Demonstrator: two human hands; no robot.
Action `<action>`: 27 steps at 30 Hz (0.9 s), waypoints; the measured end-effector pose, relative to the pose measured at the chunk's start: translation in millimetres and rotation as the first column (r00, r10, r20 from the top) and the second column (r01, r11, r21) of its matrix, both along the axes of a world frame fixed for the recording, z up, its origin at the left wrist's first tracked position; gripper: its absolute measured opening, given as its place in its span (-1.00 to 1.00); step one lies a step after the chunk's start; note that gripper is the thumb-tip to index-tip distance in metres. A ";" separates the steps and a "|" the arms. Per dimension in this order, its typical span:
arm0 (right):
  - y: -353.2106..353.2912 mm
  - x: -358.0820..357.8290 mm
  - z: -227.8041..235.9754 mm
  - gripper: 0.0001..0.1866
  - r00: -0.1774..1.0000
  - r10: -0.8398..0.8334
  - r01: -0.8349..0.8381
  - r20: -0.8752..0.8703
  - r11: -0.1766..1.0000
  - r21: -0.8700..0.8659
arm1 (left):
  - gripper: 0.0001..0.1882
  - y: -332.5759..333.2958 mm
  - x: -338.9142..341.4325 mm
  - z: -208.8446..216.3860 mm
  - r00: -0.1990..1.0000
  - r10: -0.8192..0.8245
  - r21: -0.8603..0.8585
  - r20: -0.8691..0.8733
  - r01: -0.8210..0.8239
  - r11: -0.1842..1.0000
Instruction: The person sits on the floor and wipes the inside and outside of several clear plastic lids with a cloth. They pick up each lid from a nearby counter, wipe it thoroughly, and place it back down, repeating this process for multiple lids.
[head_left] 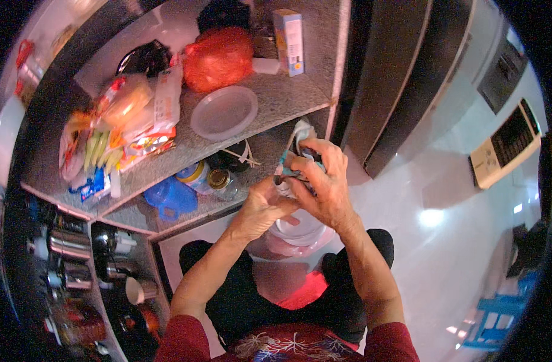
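Between my two hands is a crumpled white and teal plastic packet (302, 130), its top end sticking up beyond my fingers. My right hand (326, 181) grips it from the right with bent fingers. My left hand (263, 208) closes on its lower end, where a rolled or folded edge shows; the fingertips are partly hidden. Under my hands, between my knees, stands a clear plastic tub (300, 234), and what it holds is mostly covered. A round translucent lid (225, 113) lies on the stone shelf (270, 99) ahead.
On the shelf are a red plastic bag (218, 59), several food packages (128, 105) and an upright box (289, 42). Below it sit a blue plastic jug (172, 198) and jars (220, 180). Steel containers (71, 243) fill shelves at left. A beige appliance (506, 145) stands at right.
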State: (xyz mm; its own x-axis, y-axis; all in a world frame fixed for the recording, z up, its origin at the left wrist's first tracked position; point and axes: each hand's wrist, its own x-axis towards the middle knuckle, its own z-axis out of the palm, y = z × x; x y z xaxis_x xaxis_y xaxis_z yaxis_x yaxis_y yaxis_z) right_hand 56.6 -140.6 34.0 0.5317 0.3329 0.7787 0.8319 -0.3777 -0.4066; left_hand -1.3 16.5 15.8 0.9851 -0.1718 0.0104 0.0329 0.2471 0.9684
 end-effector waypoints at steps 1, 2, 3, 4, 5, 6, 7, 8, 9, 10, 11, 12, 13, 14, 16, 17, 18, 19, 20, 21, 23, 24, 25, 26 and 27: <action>5.0 -6.7 7.5 -0.65 1.000 -0.015 0.015 0.013 1.000 -0.006 | -0.47 -0.9 1.4 -4.3 0.997 0.032 0.018 0.072 -0.034 0.999; 8.2 -12.0 11.5 -0.64 0.999 -0.031 0.031 0.025 0.999 -0.008 | -0.47 -0.5 1.3 -6.0 0.988 0.063 0.038 0.142 -0.069 0.997; 9.7 -14.1 11.9 -0.65 0.998 -0.032 0.034 0.048 0.998 -0.047 | -0.48 2.0 0.6 -4.3 0.980 0.045 0.098 0.194 -0.066 0.993; 11.8 -9.5 10.5 -0.66 0.997 -0.036 0.037 0.069 0.999 -0.013 | -0.47 3.6 0.5 -3.1 0.991 0.050 0.050 0.123 -0.056 0.997; 13.3 -3.1 4.0 -0.67 0.996 -0.043 0.042 0.083 0.999 0.018 | -0.46 4.3 -1.5 -4.7 0.998 0.048 -0.003 0.045 -0.048 0.999; 14.5 2.1 -0.2 -0.68 0.994 -0.050 0.045 0.097 0.998 0.049 | -0.45 4.8 -3.3 -5.1 0.999 0.040 -0.059 -0.032 -0.042 0.997; 15.2 4.8 -0.8 -0.74 0.993 -0.105 0.100 0.058 0.992 0.078 | -0.40 4.9 -5.0 -3.6 0.999 0.052 -0.126 0.012 -0.050 0.991; 17.3 10.8 -5.2 -0.75 0.986 -0.156 0.146 0.049 0.975 0.165 | -0.39 5.5 -6.2 -2.0 1.000 0.025 -0.156 0.002 -0.024 0.988; 14.6 14.0 -6.9 -0.76 0.987 -0.161 0.157 0.001 0.969 0.190 | -0.39 6.9 -7.6 -0.2 1.000 -0.002 -0.185 -0.005 0.001 0.983; 11.9 16.1 -6.7 -0.78 0.986 -0.163 0.169 -0.046 0.962 0.214 | -0.38 8.8 -9.5 2.6 1.000 -0.028 -0.214 -0.010 0.025 0.976; 16.4 13.6 -7.5 -0.78 0.973 -0.200 0.223 -0.118 0.944 0.243 | -0.37 9.9 -11.7 9.0 0.999 -0.028 -0.160 -0.020 0.025 0.987; 20.2 9.7 -8.0 -0.79 0.954 -0.234 0.279 -0.189 0.923 0.266 | -0.38 10.3 -13.5 6.1 1.000 -0.019 -0.165 -0.005 0.018 0.986; 20.4 7.6 -6.3 -0.74 0.977 -0.209 0.215 -0.049 0.960 0.179 | -0.39 10.9 -14.4 -0.9 1.000 -0.010 -0.170 0.010 0.012 0.985; 27.8 2.5 -5.7 -0.72 0.983 -0.182 0.180 0.010 0.977 0.111 | -0.39 12.1 -13.2 -9.0 1.000 -0.006 -0.175 0.031 0.011 0.985; 47.2 -13.2 -2.2 -0.68 0.984 -0.114 0.120 0.140 0.992 -0.039 | -0.48 15.4 -16.4 -29.0 0.991 0.128 -0.221 0.033 -0.118 0.968; 51.5 -23.9 -1.9 -0.66 0.987 -0.054 0.071 0.149 0.991 -0.116 | -0.50 16.1 -15.5 -41.6 0.986 0.159 -0.251 0.053 -0.141 0.958; 56.8 -34.5 0.1 -0.64 0.988 0.006 0.024 0.157 0.982 -0.186 | -0.52 19.0 -15.1 -43.9 0.979 0.190 -0.274 0.078 -0.162 0.948; 59.0 -39.8 5.4 -0.68 0.984 0.040 -0.003 0.177 0.979 -0.202 | -0.56 21.9 -14.0 -44.3 0.952 0.227 -0.029 0.208 -0.226 0.974; 60.5 -36.3 5.0 -0.68 0.978 0.023 0.008 0.207 0.989 -0.146 | -0.57 24.4 -17.4 -38.8 0.967 0.190 -0.085 0.171 -0.177 0.980; 62.1 -30.1 1.9 -0.68 0.972 0.005 0.017 0.237 0.996 -0.090 | -0.57 25.7 -21.9 -31.9 0.980 0.147 -0.143 0.136 -0.128 0.981; 64.7 -21.7 8.3 -0.73 0.967 -0.053 0.051 0.248 0.999 0.016 | -0.51 27.2 -30.4 -19.6 0.986 0.090 -0.197 0.140 -0.062 0.978; 66.0 -17.9 11.3 -0.74 0.982 -0.067 0.051 0.175 0.995 0.090 | -0.47 28.2 -34.9 -12.7 0.986 0.100 -0.212 0.132 -0.070 0.975; 66.6 -13.4 12.5 -0.76 0.992 -0.075 0.058 0.099 0.985 0.162 | -0.43 29.0 -39.8 -4.0 0.986 0.108 -0.227 0.124 -0.077 0.971; 66.7 -11.9 11.4 -0.77 0.997 -0.078 0.072 0.014 0.969 0.236 | -0.40 31.2 -44.2 -0.2 0.988 0.114 -0.239 0.108 -0.086 0.967; 65.6 -11.6 11.1 -0.78 0.991 -0.103 0.121 -0.082 0.958 0.261 | -0.33 34.7 -45.7 -1.7 0.986 0.090 -0.217 0.143 -0.057 0.975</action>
State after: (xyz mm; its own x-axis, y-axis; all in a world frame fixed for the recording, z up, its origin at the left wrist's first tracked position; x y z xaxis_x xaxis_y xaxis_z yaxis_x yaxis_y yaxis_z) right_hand 45.0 -75.0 45.0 0.6077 0.0544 0.7923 0.7578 -0.3381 -0.5580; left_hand -47.0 51.2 14.1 0.9791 -0.0767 0.1884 -0.1359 0.4427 0.8863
